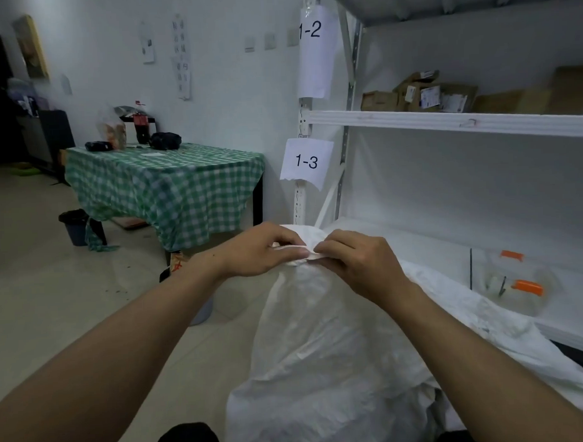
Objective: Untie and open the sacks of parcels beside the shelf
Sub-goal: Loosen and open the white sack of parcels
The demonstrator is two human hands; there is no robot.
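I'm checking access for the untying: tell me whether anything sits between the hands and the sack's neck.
Nothing visible does. The left hand and right hand both pinch the gathered neck of the white sack directly.

Woven plastic sack [320, 335] (matt, crinkled).

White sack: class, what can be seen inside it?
Nothing inside shows. The white sack is bunched closed at its neck, where the left hand and right hand pinch it; its cloth hides any contents.

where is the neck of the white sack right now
Low centre in the head view, the neck is pinched between the left hand and right hand, just below the shelf label 1-3.
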